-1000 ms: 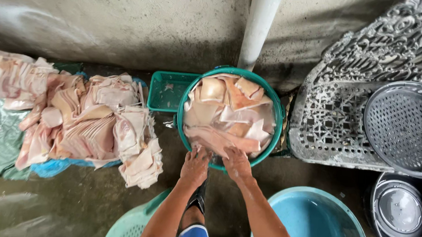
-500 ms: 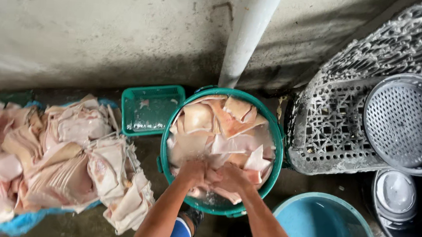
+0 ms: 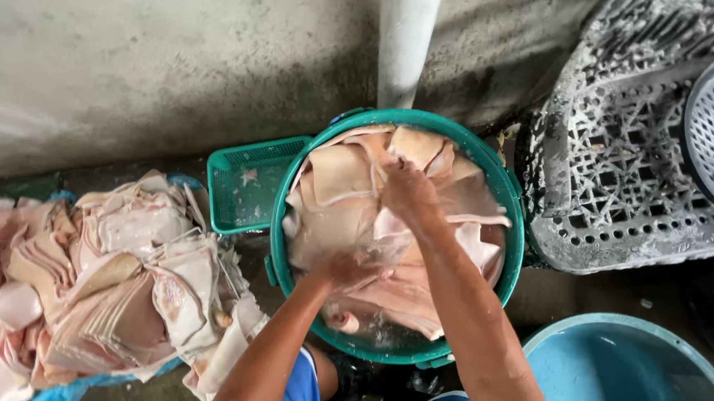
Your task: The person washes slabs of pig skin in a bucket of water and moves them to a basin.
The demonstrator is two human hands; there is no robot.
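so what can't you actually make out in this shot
- Left hand, head view: blurred, sunk among pale skin pieces and water; its grip unclear.
- Right hand: fingers buried in the pieces.
- Green tub bottom: covered.
- Blue basin: cut by frame edge.

A round green basin (image 3: 512,203) stands on the wet floor at the middle of the scene, just in front of a white pipe at the wall. It is packed with pale pink and cream slabs of raw pork skin (image 3: 338,174), flat, floppy pieces overlapping at all angles and lying in shallow water that shows at the near rim. The left hand (image 3: 343,267) is sunk among the pieces on the near left side; the right hand (image 3: 407,191) presses on the pieces toward the far middle.
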